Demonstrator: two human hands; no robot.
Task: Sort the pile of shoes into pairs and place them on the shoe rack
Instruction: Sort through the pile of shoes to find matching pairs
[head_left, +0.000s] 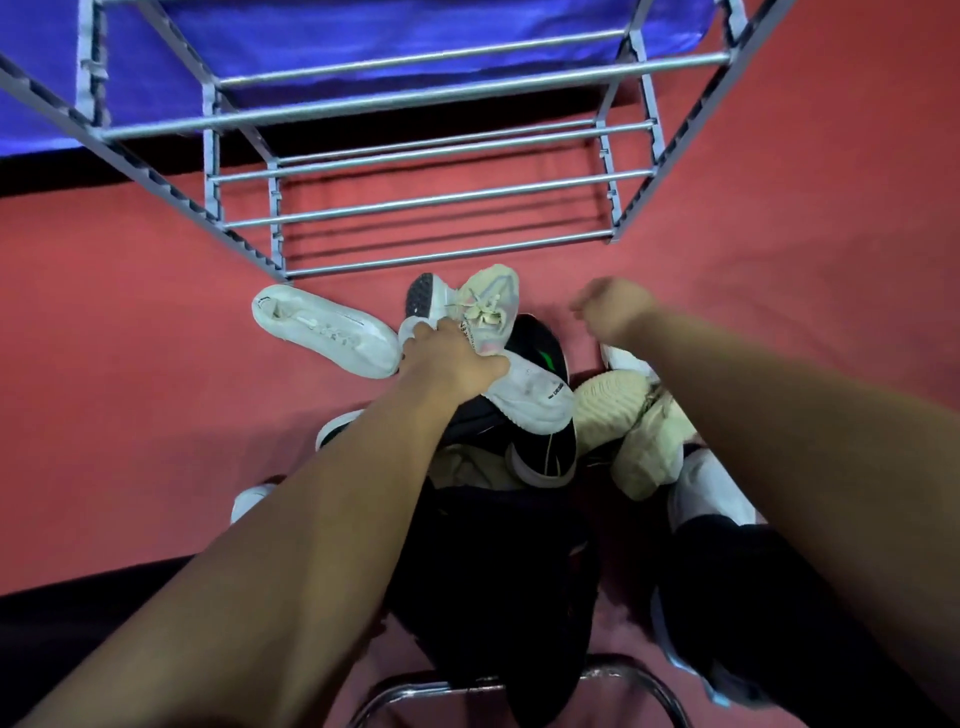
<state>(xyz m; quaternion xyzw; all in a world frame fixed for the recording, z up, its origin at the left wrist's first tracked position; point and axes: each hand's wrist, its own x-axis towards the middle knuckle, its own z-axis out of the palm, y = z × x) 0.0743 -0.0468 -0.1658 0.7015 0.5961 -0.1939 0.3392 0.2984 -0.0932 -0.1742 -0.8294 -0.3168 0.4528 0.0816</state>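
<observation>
Open red floor (130, 338) flanks the shoe pile (535, 395) on both sides; the pile crowds the strip before the shoe rack (415, 96), a white sneaker (322, 327) lies across the left approach, and the rack's lower rails stand bare.

Rack (415, 96) of smooth grey metal bars; matt red floor (130, 364); cream knit shoe (488, 306); glossy chrome chair frame (623, 670) near.

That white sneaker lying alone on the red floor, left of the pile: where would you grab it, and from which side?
Probably by the heel collar, from above. The white sneaker sits upright on its sole, opening facing up at the end nearer the shoe rack, so fingers can hook inside. The left hand is nearest but grips a second white shoe.
</observation>
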